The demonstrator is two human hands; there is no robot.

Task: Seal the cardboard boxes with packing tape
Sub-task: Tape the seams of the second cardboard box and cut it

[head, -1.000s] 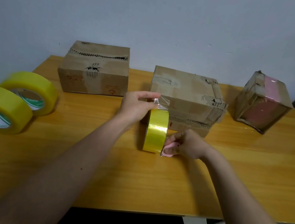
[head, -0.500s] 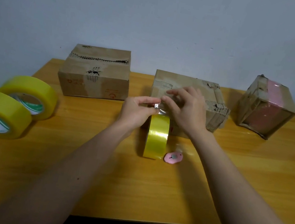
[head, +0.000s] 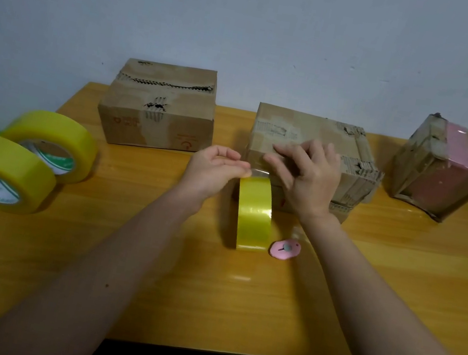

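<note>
A yellow tape roll [head: 253, 213] stands on edge on the wooden table [head: 395, 284], right in front of the middle cardboard box [head: 313, 125]. My left hand [head: 215, 171] pinches the clear free end of the tape at the top of the roll. My right hand [head: 305, 174] lies with straight fingers on the tape strip against the front of the middle box. A small pink cutter [head: 285, 249] lies on the table just right of the roll.
A second worn cardboard box [head: 160, 108] stands at the back left. A third box [head: 444, 167] wrapped in tape, with pink showing, stands at the back right. Two large yellow tape rolls [head: 0, 167] lie at the left edge.
My right hand let go of the pink cutter, left it on the table, and moved up to the tape strip at the middle box. The left hand kept its pinch on the tape end.
</note>
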